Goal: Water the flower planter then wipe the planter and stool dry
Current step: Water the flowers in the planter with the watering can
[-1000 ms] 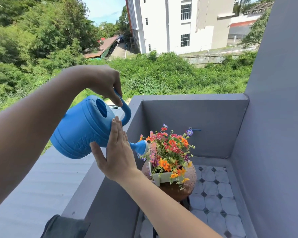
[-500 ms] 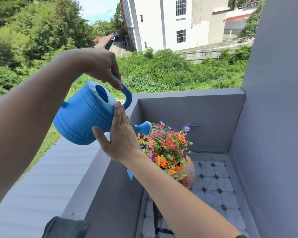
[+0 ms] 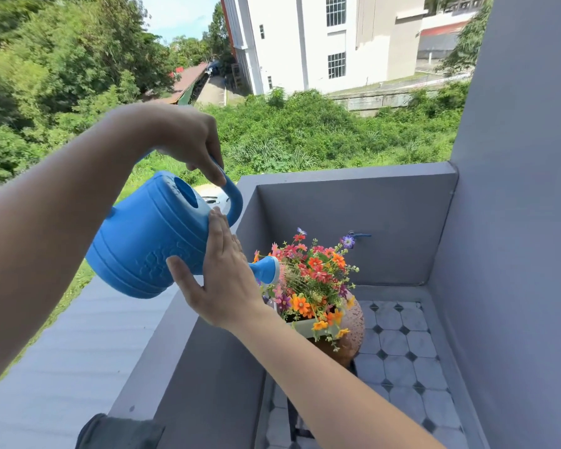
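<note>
Now that the watering can point(image 3: 149, 241) has lifted and tipped, spray falls onto the planter point(image 3: 305, 327) on the stool point(image 3: 353, 328). The left hand point(image 3: 188, 140) grasps its handle with curled fingers, while the right hand point(image 3: 227, 280) steadies it with fingers released.

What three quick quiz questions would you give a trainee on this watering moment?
1. True or false: the left hand grips the handle of the watering can.
2. The right hand is: A) out of view; B) flat against the can's side; C) clenched in a fist.
3. Fill in: water sprays from the spout onto the ____.

Key: 1 true; 2 B; 3 flowers.
</note>
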Motion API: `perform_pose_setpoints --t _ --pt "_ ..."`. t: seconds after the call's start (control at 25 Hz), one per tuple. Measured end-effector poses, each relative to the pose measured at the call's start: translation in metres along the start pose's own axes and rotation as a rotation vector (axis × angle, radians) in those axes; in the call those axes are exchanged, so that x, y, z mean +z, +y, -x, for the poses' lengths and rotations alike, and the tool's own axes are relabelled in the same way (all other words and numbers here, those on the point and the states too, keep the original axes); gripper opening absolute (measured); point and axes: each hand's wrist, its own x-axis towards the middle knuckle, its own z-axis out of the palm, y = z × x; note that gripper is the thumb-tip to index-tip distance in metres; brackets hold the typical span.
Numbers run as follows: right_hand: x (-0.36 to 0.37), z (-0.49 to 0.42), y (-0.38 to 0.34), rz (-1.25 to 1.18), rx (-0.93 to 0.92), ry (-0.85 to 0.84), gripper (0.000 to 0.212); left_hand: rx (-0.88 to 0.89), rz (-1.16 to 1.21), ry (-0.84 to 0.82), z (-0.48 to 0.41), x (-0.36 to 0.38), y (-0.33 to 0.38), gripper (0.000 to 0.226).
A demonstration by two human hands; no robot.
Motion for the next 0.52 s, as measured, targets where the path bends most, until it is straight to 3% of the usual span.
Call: perform_pose_setpoints --t 0.32,0.52 --pt "-0.012 -0.024 -0.002 0.033 0.004 0.02 0.085 0.017 0.021 0.089 -0.007 -0.018 -0.006 0.03" --pt "-0.005 -0.017 -0.003 0.028 -0.02 -0.008 0.084 0.006 -0.019 0.043 -0.006 -0.014 -0.007 0.028"
